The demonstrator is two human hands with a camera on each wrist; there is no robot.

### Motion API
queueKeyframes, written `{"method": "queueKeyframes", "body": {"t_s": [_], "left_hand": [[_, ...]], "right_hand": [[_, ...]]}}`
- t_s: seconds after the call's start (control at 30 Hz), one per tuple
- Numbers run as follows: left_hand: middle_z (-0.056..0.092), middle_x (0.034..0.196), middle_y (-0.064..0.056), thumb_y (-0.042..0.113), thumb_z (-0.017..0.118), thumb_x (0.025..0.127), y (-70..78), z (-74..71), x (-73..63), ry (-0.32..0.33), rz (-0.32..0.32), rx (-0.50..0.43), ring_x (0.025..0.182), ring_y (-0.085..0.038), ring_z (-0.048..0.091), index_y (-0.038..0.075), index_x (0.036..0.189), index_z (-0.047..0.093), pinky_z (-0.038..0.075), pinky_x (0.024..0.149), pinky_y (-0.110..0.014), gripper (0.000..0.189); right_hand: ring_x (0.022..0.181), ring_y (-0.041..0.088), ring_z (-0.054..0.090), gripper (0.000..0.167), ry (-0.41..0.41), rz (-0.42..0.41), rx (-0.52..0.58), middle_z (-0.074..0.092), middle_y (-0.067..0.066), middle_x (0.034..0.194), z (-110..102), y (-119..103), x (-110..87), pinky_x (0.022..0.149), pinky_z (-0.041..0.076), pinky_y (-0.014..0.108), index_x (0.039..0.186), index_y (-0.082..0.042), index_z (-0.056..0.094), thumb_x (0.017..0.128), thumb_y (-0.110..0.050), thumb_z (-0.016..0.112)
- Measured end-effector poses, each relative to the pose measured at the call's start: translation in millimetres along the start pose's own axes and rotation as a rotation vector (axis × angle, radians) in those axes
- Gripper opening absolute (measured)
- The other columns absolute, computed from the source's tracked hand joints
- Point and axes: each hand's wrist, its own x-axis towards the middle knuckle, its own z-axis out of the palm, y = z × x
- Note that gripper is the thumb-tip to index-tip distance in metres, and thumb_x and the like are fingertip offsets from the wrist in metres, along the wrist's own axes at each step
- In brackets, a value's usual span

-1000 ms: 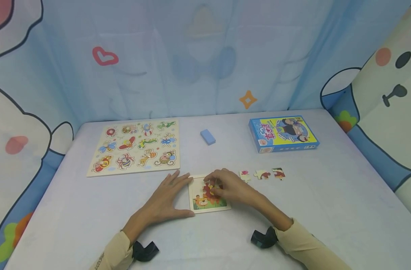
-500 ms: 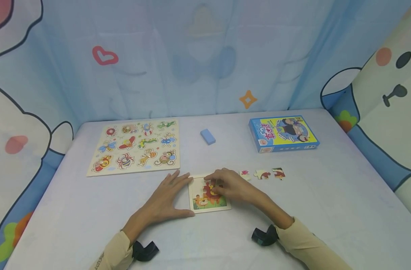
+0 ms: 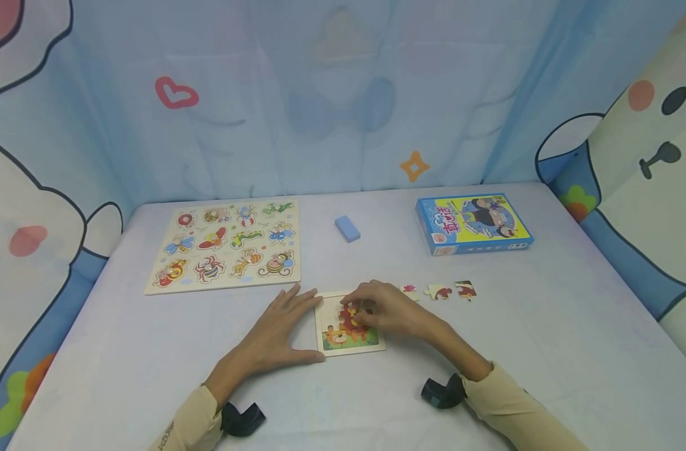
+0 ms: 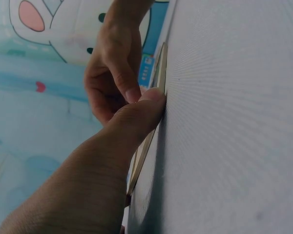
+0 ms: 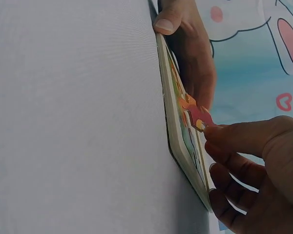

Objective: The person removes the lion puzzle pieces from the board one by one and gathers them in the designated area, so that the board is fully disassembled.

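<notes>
A small jigsaw board (image 3: pixel 354 352) with a pale raised rim lies at the middle of the table, its lower part filled with animal picture pieces. My left hand (image 3: pixel 277 332) is spread at its left side, thumb by the near corner and fingertips by the far corner. Above the board, my right hand (image 3: pixel 393 314) pinches a red and yellow jigsaw piece (image 5: pixel 200 118) between thumb and forefinger. In the right wrist view that piece is tilted over the board surface. The right hand hides the board's upper right part in the head view.
Several loose jigsaw pieces (image 3: pixel 437 292) lie in a row right of the board. A wooden insect peg puzzle (image 3: pixel 224 247) is at the back left, a blue block (image 3: pixel 347 229) at the back middle, and a blue and yellow box (image 3: pixel 474 223) at the back right.
The right wrist has shifted very slightly up and right, while its fingers stay over the same spot on the board. The left hand has stayed still.
</notes>
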Motion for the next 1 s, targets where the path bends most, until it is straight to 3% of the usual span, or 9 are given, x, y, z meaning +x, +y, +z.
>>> {"method": "queueKeyframes", "body": {"t_s": [0.53,1.0], "left_hand": [[0.026,0.157,0.011,0.075,0.063,0.070,1.4,-1.7,-0.1,-0.001,-0.006,-0.008,0.148,-0.018,0.005,0.026,0.149,0.034,0.006,0.121,-0.043,0.097],[0.026,0.157,0.011,0.074,0.065,0.070,2.6,-2.6,-0.3,-0.009,-0.019,-0.022,0.148,-0.018,0.005,0.027,0.150,0.034,0.006,0.121,-0.044,0.097]], "right_hand": [[0.086,0.011,0.052,0.032,-0.013,0.017,0.005,0.063,-0.009,0.095,0.7,1.3,-0.7,0.077,0.049,0.026,0.117,-0.016,0.068,0.086,-0.011,0.070],[0.088,0.013,0.053,0.031,-0.019,0.044,0.103,0.064,-0.009,0.097,0.7,5.2,-1.5,0.081,0.049,0.029,0.118,-0.017,0.068,0.087,-0.013,0.069]]}}
